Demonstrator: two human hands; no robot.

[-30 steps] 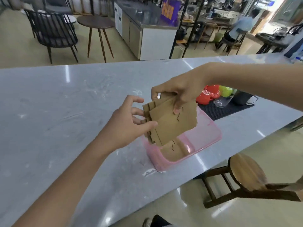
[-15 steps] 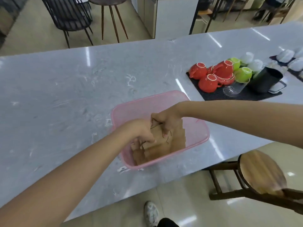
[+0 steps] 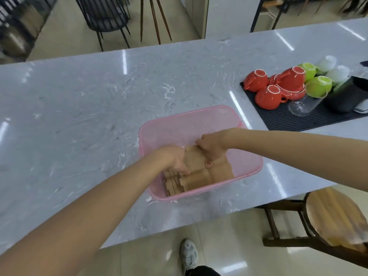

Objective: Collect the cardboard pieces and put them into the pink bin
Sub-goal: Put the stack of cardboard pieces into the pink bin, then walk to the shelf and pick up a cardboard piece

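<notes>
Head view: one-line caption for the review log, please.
Both hands, left and right, press cardboard pieces down inside the pink bin.

Red cups point(image 3: 267, 94), green cups point(image 3: 318, 86) upturned on black mat point(image 3: 282, 118); wooden stool point(image 3: 334, 218).

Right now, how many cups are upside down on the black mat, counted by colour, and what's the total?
Red cups: 3
Green cups: 2
White cups: 2
Total: 7 cups on the black mat. The clear glass lying on its side and the black jug are not counted.
</notes>
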